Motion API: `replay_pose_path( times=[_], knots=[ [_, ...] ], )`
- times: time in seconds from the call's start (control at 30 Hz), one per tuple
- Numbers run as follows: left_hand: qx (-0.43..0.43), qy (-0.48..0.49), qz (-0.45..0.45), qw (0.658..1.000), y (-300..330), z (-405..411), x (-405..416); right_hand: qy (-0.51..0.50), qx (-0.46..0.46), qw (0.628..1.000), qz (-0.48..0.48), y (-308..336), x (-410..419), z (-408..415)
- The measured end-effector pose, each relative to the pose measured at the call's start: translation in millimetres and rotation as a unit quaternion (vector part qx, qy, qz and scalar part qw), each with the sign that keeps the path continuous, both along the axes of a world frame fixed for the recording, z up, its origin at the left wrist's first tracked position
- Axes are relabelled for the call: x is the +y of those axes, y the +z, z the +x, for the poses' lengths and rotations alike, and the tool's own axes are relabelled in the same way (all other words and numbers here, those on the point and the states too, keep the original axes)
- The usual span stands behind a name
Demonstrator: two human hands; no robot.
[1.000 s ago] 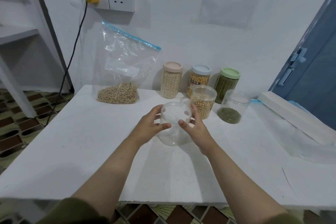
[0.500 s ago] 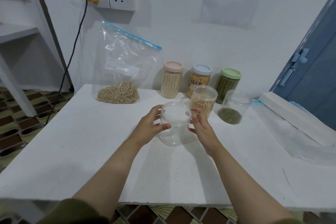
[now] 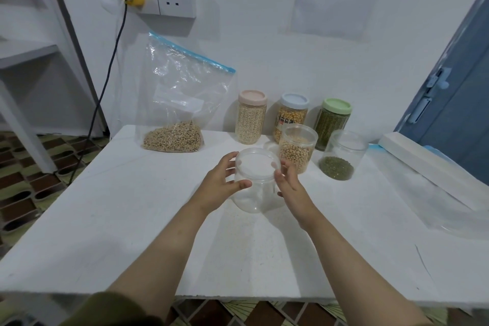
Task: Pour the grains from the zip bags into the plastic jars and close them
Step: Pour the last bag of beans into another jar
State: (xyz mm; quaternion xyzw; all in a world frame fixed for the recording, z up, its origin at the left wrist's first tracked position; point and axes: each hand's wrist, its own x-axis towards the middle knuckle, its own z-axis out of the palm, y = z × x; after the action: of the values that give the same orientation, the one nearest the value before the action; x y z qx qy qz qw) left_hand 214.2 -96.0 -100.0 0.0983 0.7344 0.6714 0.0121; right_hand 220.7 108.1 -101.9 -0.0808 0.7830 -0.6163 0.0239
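An empty clear plastic jar (image 3: 254,200) with a clear lid (image 3: 258,165) stands near the middle of the white table (image 3: 132,206). My left hand (image 3: 219,185) grips the jar's left side, thumb across its front. My right hand (image 3: 288,184) is at the right, thumb and fingertips pinching the lid's rim. A zip bag (image 3: 172,137) with a blue seal leans on the wall at the back left, with tan grains in its bottom. Just behind my hands stand a clear jar of yellow beans (image 3: 297,152) and a clear jar with a little green grain (image 3: 340,160).
Three filled jars with pink (image 3: 251,119), blue (image 3: 292,116) and green (image 3: 334,122) lids line the wall. A long white box (image 3: 423,164) and flat clear plastic (image 3: 436,206) lie at the right. A black cable (image 3: 105,82) hangs from the wall socket at the left.
My right hand has slid from the jar's front round to the lid's right edge. The left hand and the jar have stayed in place.
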Motion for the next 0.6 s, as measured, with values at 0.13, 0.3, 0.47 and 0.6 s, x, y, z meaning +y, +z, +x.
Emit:
replay_pose_path(
  times=[0.13, 0.3, 0.47, 0.6],
  knots=[
    [-0.001, 0.003, 0.003, 1.000, -1, 0, 0, -0.003, 0.030, 0.999, 0.021, 0, -5, 2],
    [-0.004, 0.001, -0.009, 1.000, 0, -1, 0, -0.020, 0.021, 1.000, 0.004, -1, 3, -1],
    [-0.007, -0.002, -0.003, 1.000, 1, -1, 0, 0.007, 0.028, 0.999, 0.036, 7, -6, 3],
    [-0.007, -0.002, 0.003, 1.000, 1, -1, 0, 0.002, 0.008, 1.000, 0.017, 8, 2, -2]
  ],
)
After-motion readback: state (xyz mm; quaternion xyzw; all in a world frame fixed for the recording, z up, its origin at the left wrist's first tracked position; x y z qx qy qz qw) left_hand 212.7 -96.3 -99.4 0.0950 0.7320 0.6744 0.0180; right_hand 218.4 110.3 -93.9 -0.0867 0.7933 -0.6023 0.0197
